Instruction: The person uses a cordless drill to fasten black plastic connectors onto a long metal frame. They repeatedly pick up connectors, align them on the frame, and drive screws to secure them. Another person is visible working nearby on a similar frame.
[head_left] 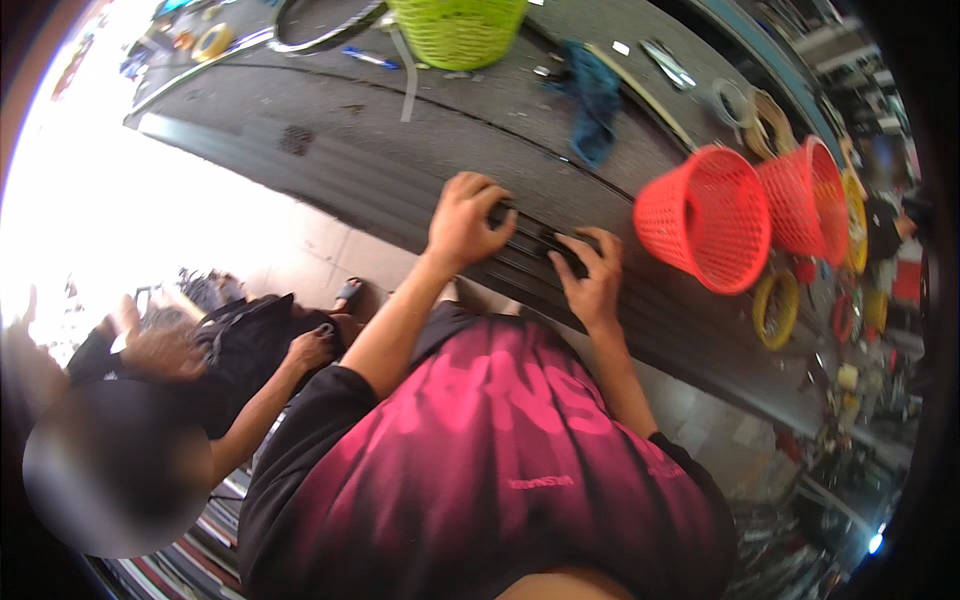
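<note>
"Black and small, whatever's being held there. Which fingers is it in?"

"The left ones, looks like: a small black piece (pixel 499 213) is pinched between the thumb and curled fingers of the left hand (pixel 462 225)."

"And the right?"

"Bent and spread, thumb apart. A dark piece (pixel 572 262) is seen between thumb and fingers of the right hand (pixel 593 287), but whether it's gripped can't be told."

"What's underneath?"

"Dark grooved strips (pixel 520 268), laid along the bench (pixel 330 95) edge, right under both sets of fingers."

"Anything else around?"

"Yeah, a red basket (pixel 662 215) is set near the right fingertips, to their right, and another one (pixel 788 200) is placed past it. A crumpled blue cloth (pixel 593 115) is spread beyond the right fingertips. A lime-green basket (pixel 458 38) is seen well beyond the left ones, and a blue pen (pixel 370 58) off to their left."
</note>
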